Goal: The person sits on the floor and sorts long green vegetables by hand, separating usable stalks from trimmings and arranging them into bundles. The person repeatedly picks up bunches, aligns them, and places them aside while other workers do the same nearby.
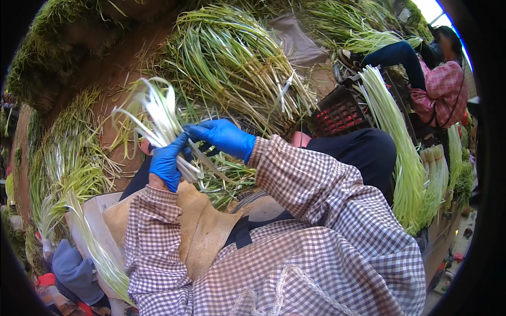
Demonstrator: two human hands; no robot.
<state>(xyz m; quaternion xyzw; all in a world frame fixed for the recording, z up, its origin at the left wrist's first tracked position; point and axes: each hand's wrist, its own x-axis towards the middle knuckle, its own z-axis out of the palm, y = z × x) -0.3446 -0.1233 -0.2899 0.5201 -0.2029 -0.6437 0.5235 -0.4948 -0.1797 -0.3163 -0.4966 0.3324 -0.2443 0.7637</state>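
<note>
Both my hands wear blue rubber gloves. My left hand (168,162) grips a small bunch of pale, long-leaved stalks (160,112), white and blurred at the upper end. Close against it, my right hand (223,136) has its fingertips drawn together at the bunch, around a thin pale leaf strip (207,160) that hangs down to the right. Its fingertips are partly hidden. Beneath the hands, loose green and white leaves (225,179) lie between my legs. A tan leather-like apron (201,233) covers my lap.
A large tied bundle of untrimmed stalks (237,63) lies ahead. At right, cleaned pale stalks (389,150) lie across a dark plastic crate (340,110). More stalks (95,249) rest at my left on a light board (89,213). A person in a pink checked top (444,87) sits at right.
</note>
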